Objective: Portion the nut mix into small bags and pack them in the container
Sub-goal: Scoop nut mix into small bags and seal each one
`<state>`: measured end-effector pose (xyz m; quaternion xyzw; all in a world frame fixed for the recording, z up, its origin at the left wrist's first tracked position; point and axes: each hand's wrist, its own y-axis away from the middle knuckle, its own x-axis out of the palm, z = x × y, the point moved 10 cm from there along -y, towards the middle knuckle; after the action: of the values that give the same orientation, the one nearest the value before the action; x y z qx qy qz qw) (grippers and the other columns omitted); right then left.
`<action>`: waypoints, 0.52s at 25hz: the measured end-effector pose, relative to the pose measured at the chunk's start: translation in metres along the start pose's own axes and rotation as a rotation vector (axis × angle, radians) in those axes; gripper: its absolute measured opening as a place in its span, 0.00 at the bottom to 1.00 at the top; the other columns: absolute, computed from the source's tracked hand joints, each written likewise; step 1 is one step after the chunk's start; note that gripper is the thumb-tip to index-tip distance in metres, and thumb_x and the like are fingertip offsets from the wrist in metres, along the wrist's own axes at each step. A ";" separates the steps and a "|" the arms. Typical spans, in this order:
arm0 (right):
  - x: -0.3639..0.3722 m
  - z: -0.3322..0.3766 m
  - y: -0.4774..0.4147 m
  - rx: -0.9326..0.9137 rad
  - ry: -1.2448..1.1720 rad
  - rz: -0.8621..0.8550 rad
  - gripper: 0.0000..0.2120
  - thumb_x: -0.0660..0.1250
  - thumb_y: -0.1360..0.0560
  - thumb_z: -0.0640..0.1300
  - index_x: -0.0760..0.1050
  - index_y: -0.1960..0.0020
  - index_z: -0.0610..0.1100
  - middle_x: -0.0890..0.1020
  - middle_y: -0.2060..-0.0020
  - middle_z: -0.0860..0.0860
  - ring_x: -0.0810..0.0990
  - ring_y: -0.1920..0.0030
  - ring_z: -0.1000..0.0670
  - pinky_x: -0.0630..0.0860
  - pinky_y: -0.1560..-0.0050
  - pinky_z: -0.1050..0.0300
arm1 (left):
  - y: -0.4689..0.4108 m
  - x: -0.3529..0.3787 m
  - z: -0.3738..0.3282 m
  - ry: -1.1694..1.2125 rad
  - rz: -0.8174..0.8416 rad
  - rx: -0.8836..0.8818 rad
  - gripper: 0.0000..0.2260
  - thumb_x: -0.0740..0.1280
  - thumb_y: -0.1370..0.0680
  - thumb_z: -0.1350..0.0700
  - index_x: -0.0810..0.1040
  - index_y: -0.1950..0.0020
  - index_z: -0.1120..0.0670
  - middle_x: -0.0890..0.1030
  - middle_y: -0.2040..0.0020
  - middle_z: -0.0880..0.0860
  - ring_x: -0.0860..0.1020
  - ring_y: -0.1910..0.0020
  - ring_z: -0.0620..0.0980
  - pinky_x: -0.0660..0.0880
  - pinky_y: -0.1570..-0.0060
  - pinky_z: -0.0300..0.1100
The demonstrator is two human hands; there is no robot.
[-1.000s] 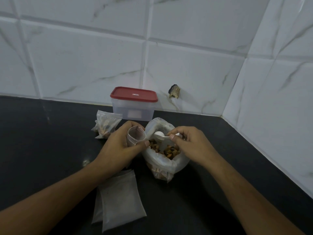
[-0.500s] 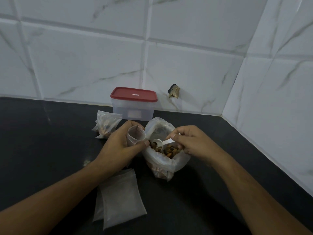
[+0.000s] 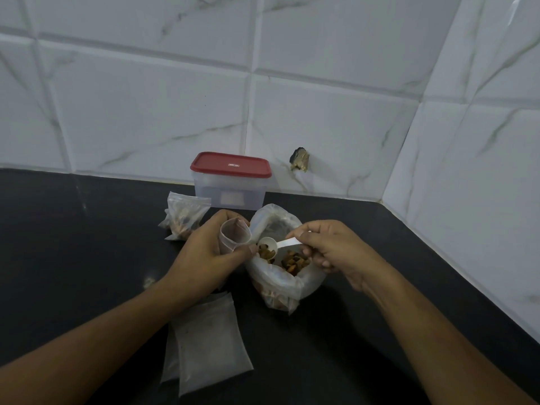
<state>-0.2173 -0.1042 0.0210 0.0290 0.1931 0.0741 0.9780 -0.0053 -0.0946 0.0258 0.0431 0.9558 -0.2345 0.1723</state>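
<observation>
The big plastic bag (image 3: 280, 285) with the nut mix (image 3: 293, 262) sits open on the dark counter (image 3: 87, 244), pretty much dead centre, top rolled wide so you can see the nuts piled inside. A little white scoop (image 3: 276, 244) is down in the mouth of it, with its bowl at the 9 o'clock side of the opening, right on the nuts. I can't tell if there's anything in it. The right hand (image 3: 339, 252) comes in from 3 o'clock and pinches the scoop's handle between thumb and fingers.

Just beside the big bag at 9 o'clock, the left hand (image 3: 209, 252) is wrapped around a small clear bag (image 3: 233, 236), holding it upright with the mouth open. Its thumb is almost touching the scoop bowl.

Further out, a small bag already filled with nuts (image 3: 185, 216) sits at about 10 o'clock. The container (image 3: 230, 195) is at 11 o'clock against the tiled wall (image 3: 146, 112), red lid (image 3: 230, 165) on. A stack of flat empty bags (image 3: 210, 346) lies at 7 o'clock under the left forearm. There's a chipped hole (image 3: 299, 162) in the tile at 12 o'clock.
</observation>
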 end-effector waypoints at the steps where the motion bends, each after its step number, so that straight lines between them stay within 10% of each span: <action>1: 0.002 0.000 0.000 0.002 0.019 0.007 0.11 0.63 0.16 0.43 0.85 0.46 0.46 0.77 0.69 0.51 0.66 0.76 0.57 0.63 0.75 0.66 | 0.000 0.000 0.000 0.000 0.001 0.001 0.14 0.76 0.25 0.53 0.78 0.41 0.45 0.82 0.46 0.42 0.80 0.44 0.39 0.79 0.46 0.41; 13: -0.014 -0.004 -0.002 0.035 -0.418 -0.052 0.11 0.63 0.16 0.41 0.82 0.42 0.38 0.75 0.68 0.50 0.62 0.77 0.57 0.56 0.80 0.66 | -0.001 0.002 -0.002 0.009 0.003 0.016 0.14 0.76 0.24 0.51 0.78 0.41 0.46 0.82 0.47 0.41 0.81 0.45 0.40 0.80 0.46 0.42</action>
<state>-0.2314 -0.1085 0.0222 0.0557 -0.0122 0.0377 0.9977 -0.0078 -0.0942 0.0276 0.0468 0.9546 -0.2416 0.1680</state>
